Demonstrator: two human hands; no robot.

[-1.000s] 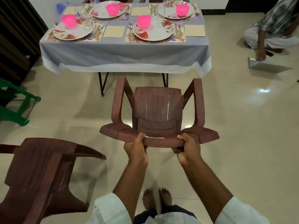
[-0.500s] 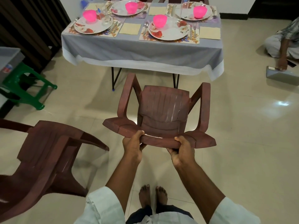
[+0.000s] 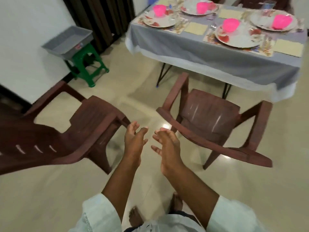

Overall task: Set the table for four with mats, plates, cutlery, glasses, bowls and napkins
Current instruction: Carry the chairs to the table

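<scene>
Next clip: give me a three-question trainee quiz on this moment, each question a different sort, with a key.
1. True or false: the right hand grips the chair by the table.
2. How many pink bowls stand on plates?
3. The grey tray rests on: A) the floor B) a green stool C) the table

Key: 1 false, both it and the left hand are open and hold nothing; 2 four; 3 B.
</scene>
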